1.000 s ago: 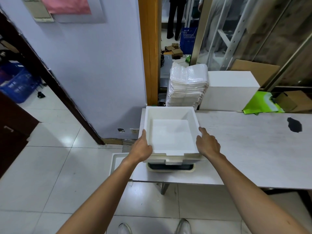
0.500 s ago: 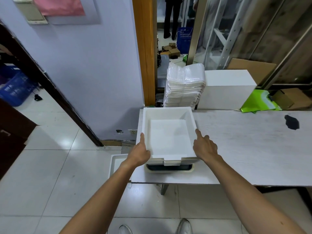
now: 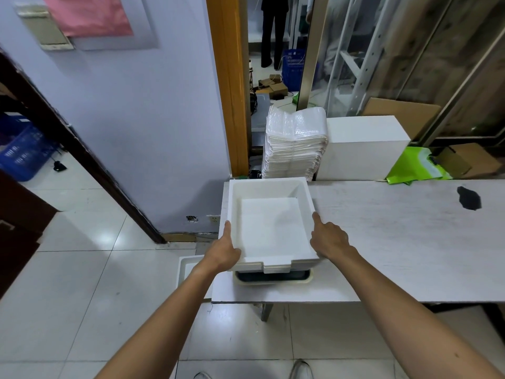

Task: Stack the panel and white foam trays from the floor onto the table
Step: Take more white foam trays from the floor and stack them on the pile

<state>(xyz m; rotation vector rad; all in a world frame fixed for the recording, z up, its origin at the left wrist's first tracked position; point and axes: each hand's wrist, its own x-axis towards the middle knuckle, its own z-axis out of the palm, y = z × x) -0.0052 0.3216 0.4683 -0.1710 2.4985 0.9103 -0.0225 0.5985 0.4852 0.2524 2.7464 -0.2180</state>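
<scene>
A white foam tray (image 3: 269, 222) sits at the left end of the pale table (image 3: 396, 242), on top of a cream-rimmed dark panel (image 3: 273, 277) whose front edge shows beneath it. My left hand (image 3: 224, 253) grips the tray's left wall near the front corner. My right hand (image 3: 329, 239) presses against its right wall, index finger stretched along the rim. Another white foam tray (image 3: 188, 269) lies on the floor left of the table, mostly hidden by my left forearm.
A tall stack of white bagged sheets (image 3: 295, 143) and a white foam box (image 3: 360, 149) stand behind the table. A green bag (image 3: 412, 166) and cardboard boxes (image 3: 470, 160) lie at the back right. A black stain (image 3: 468, 198) marks the tabletop. A blue crate (image 3: 21, 154) sits far left.
Both hands stay on the tray's sides. The tray has been pushed slightly farther back on the table and settled over the panel.
</scene>
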